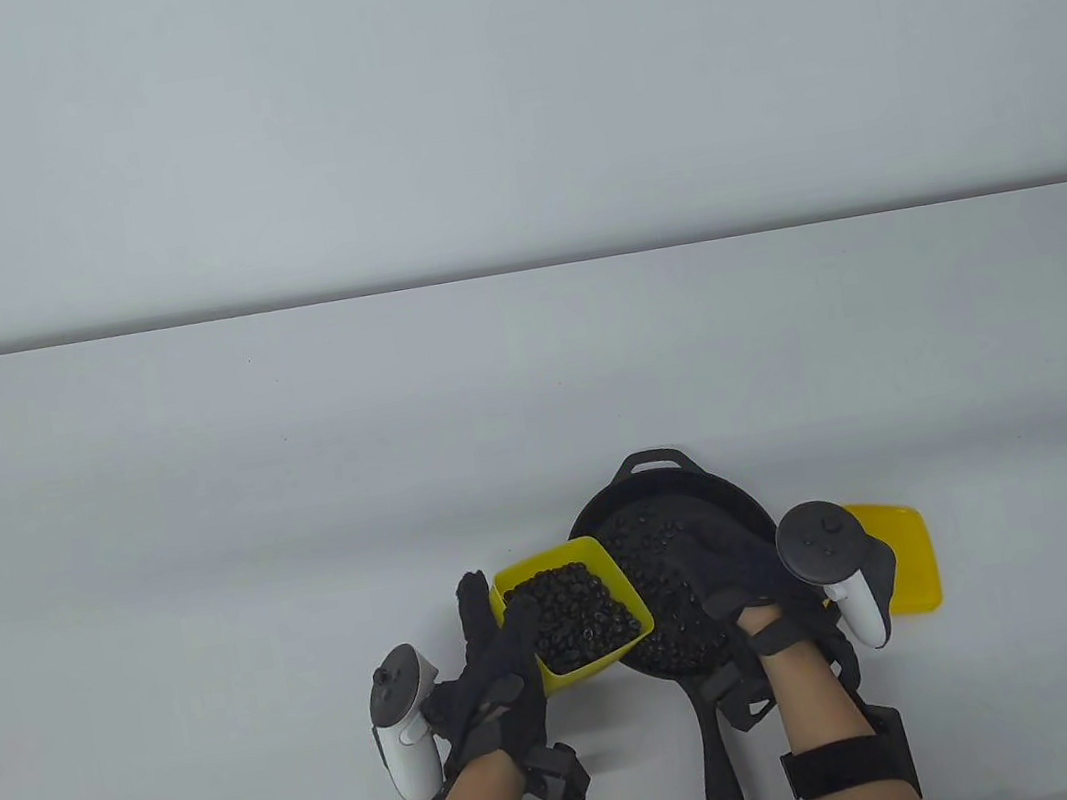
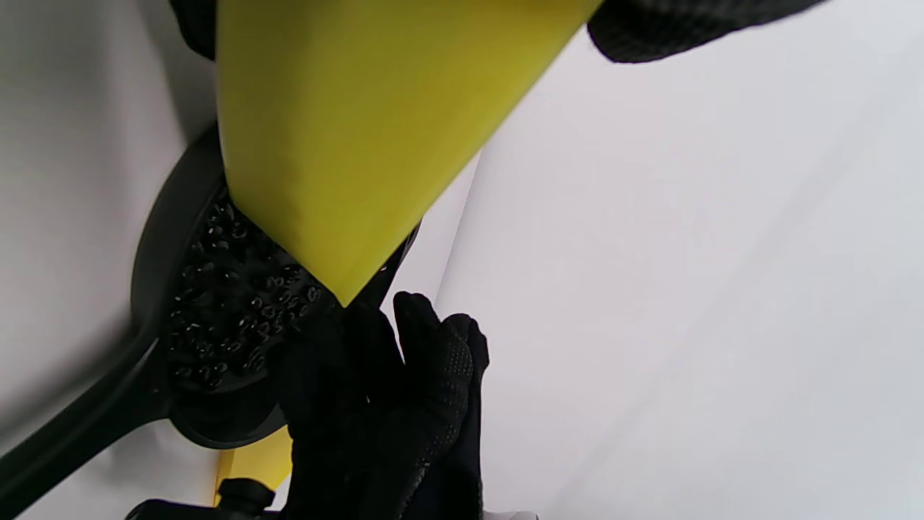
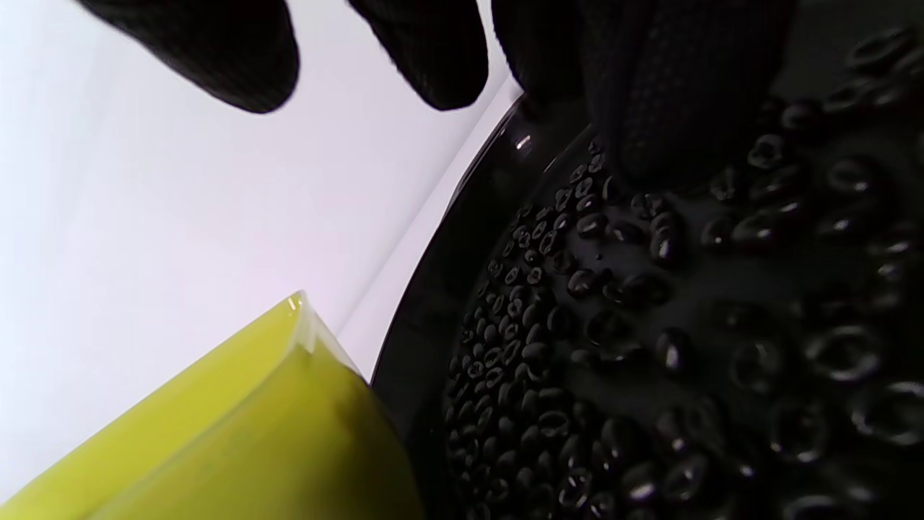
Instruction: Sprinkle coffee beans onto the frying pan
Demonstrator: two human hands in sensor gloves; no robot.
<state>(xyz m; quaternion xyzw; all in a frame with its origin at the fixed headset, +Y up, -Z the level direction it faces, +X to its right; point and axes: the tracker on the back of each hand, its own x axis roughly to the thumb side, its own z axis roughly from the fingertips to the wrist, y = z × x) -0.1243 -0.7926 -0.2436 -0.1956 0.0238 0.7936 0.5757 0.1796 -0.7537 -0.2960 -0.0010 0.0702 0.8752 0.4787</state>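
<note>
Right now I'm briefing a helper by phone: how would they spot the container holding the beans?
Find the black frying pan near the table's front edge. At its left rim, the left hand holds a yellow tub full of dark coffee beans. The other yellow piece lies flat, right of the pan.

Black knit gloves [image 1: 505, 668], white-black trackers [image 1: 406, 734], bare forearms [image 1: 814, 700]

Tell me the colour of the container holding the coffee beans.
Yellow. The container held by the left hand shows best in the table view.
</note>
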